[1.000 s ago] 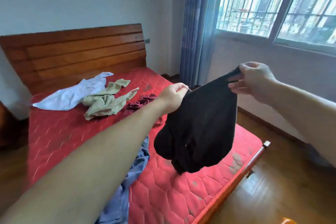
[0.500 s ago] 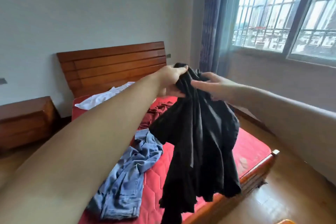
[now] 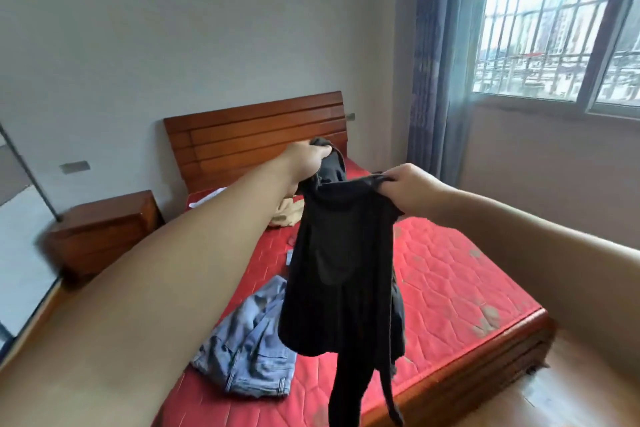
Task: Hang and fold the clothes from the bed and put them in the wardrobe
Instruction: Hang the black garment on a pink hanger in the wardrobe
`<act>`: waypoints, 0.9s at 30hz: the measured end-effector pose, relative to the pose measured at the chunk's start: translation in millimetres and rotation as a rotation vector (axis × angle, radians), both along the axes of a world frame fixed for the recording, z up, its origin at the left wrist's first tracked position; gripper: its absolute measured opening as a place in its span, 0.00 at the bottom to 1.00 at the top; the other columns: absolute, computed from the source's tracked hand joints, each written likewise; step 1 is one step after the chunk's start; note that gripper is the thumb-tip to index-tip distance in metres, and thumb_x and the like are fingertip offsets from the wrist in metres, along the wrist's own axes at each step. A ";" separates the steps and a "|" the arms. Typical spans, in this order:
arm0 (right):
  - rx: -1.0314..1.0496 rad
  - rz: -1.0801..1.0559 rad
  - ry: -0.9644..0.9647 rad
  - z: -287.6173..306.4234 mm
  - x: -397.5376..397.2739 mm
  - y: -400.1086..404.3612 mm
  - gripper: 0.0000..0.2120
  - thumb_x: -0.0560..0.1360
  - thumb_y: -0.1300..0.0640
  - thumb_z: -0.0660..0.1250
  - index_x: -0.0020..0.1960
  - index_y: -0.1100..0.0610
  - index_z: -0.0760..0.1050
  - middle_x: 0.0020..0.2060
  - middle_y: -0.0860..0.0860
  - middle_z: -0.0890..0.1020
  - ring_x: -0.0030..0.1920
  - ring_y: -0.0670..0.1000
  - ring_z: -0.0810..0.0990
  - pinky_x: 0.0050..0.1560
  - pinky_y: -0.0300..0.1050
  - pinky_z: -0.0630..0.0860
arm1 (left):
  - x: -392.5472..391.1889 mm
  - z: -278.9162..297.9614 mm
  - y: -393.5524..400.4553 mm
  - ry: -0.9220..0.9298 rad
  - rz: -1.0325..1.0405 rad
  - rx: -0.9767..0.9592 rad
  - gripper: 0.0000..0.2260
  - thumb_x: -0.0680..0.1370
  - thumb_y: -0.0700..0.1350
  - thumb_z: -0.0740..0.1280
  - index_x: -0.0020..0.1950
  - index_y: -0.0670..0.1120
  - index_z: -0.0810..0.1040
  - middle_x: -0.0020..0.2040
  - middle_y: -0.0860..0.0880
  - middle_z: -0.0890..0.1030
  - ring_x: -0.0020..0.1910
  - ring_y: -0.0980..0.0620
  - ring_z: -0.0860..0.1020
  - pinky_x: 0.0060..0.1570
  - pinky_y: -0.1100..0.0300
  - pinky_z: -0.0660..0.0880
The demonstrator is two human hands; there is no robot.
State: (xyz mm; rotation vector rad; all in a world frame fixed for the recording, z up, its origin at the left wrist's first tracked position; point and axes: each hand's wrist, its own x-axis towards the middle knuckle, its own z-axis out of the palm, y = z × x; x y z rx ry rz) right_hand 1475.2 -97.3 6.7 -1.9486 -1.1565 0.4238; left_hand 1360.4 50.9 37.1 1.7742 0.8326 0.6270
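Above the bed [image 3: 450, 274], the left hand [image 3: 304, 163] and right hand [image 3: 407, 185] each grip the top edge of a black garment [image 3: 339, 270], which hangs between them. It seems the sorting-out step; next comes finding its shape for folding or hanging. Jeans [image 3: 249, 354] lie at 7 o'clock on the red mattress; a nightstand [image 3: 100, 236] stands at 9.

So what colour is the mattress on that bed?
Red, quilted, with pale worn patches: the mattress shows plainly in the head view.
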 end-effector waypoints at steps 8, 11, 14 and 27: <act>0.403 -0.121 0.588 88.6 -29.5 10.4 0.07 0.78 0.64 0.61 0.42 0.60 0.73 0.40 0.58 0.77 0.40 0.58 0.79 0.35 0.49 0.82 | -55.7 -9.5 -5.0 0.068 -0.246 -0.247 0.07 0.81 0.48 0.64 0.50 0.46 0.79 0.42 0.47 0.75 0.42 0.49 0.73 0.39 0.57 0.81; 0.481 -0.137 0.727 107.1 -36.5 22.5 0.06 0.78 0.63 0.61 0.42 0.60 0.71 0.40 0.59 0.77 0.40 0.58 0.79 0.43 0.53 0.81 | -56.4 -6.8 -12.0 -0.061 -0.309 -0.234 0.15 0.80 0.57 0.63 0.60 0.49 0.77 0.46 0.48 0.80 0.43 0.52 0.80 0.47 0.54 0.81; 0.555 -0.113 0.796 124.0 -45.6 32.4 0.03 0.79 0.62 0.60 0.47 0.61 0.71 0.42 0.60 0.79 0.38 0.58 0.80 0.37 0.51 0.79 | -54.4 -9.1 -23.4 0.049 -0.455 0.037 0.23 0.78 0.60 0.64 0.71 0.54 0.68 0.59 0.55 0.79 0.54 0.59 0.81 0.52 0.59 0.79; 0.094 0.242 0.127 17.2 -9.5 13.9 0.27 0.73 0.51 0.73 0.67 0.50 0.66 0.59 0.49 0.79 0.57 0.47 0.80 0.56 0.45 0.79 | -10.2 -25.6 -3.1 -0.471 0.002 -0.229 0.09 0.79 0.46 0.68 0.56 0.44 0.80 0.53 0.43 0.83 0.53 0.45 0.82 0.56 0.50 0.78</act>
